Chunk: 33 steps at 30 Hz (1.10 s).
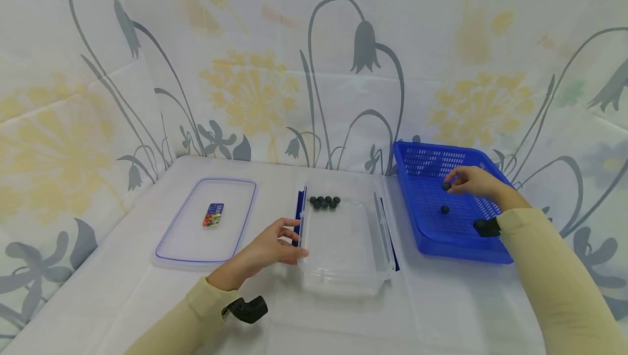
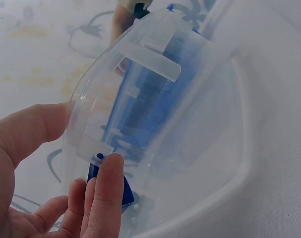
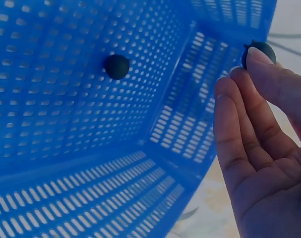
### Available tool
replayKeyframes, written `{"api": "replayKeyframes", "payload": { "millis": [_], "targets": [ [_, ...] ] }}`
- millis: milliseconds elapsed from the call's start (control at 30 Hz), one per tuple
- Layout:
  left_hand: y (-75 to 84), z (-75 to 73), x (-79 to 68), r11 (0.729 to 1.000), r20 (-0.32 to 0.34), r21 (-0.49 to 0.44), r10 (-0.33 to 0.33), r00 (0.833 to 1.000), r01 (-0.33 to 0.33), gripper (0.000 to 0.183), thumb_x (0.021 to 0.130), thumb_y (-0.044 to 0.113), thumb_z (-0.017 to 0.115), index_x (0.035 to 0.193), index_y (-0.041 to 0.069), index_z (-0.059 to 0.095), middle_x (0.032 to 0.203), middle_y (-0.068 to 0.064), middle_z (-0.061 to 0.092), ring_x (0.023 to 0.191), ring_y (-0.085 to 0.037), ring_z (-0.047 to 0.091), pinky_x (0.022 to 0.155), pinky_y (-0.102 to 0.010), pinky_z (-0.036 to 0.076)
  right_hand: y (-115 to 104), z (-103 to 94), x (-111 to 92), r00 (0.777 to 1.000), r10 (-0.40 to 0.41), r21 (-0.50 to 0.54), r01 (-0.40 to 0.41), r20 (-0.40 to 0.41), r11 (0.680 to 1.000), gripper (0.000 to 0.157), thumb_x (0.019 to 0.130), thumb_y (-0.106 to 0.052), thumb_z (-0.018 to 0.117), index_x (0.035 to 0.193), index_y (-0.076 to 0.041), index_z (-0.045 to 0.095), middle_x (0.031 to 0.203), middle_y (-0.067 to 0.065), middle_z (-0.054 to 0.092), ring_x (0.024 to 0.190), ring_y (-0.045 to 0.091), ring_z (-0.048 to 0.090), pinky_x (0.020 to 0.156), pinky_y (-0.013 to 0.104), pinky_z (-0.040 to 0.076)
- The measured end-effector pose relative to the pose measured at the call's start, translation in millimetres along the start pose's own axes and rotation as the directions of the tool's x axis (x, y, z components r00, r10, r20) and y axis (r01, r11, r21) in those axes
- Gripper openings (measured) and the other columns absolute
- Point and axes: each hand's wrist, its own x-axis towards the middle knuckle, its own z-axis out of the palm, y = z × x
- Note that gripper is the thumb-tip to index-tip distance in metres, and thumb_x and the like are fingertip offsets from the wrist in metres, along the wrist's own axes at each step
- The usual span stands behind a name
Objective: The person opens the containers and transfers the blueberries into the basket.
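Note:
My right hand (image 1: 473,183) pinches a blueberry (image 3: 262,53) between thumb and fingertips over the blue basket (image 1: 422,235). One more blueberry (image 3: 117,66) lies on the perforated basket floor. At the middle of the table stands a clear plastic container (image 1: 338,284), with several blueberries (image 1: 325,202) gathered at its far end. Its near side wall is gripped by my left hand (image 1: 275,243), thumb at the rim and fingers on the outside, beside a blue latch (image 2: 128,193). Through the clear wall in the left wrist view, blue parts show blurred.
A clear lid (image 1: 186,246) with a blue seal and a small printed label (image 1: 213,215) lies flat at the left. White cloth (image 1: 275,311) covers the table. A flower-patterned curtain (image 1: 265,33) hangs behind and on the sides.

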Motion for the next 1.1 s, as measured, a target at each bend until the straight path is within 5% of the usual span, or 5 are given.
{"api": "replayKeyframes", "payload": {
  "millis": [433,1100],
  "targets": [
    [1.2,0.4,-0.9,1.0,-0.005,0.004,-0.005,1.0,0.005,0.068,0.078,0.009,0.076,0.133,0.002,0.038,0.111,-0.015,0.046,0.086,-0.021,0.058,0.074,-0.035,0.055,8,-2.4,-8,1.0,0.027,-0.009,-0.028,-0.011,1.0,0.029,0.087,-0.008,0.063,0.108,0.009,0.054,0.089,0.013,0.061,0.082,0.027,0.06,0.075,0.049,0.05],
    [-0.7,0.7,1.1,1.0,0.005,-0.014,0.0,1.0,0.0,0.068,0.078,0.008,0.076,0.133,0.001,0.037,0.111,-0.015,0.046,0.082,-0.019,0.061,0.074,-0.035,0.055,-65,10.1,40,0.996,-0.089,0.06,0.089,-0.005,0.994,0.024,0.089,-0.008,0.062,0.11,0.004,0.057,0.094,0.014,0.061,0.09,0.032,0.058,0.083,0.05,0.046]
  ]
}}
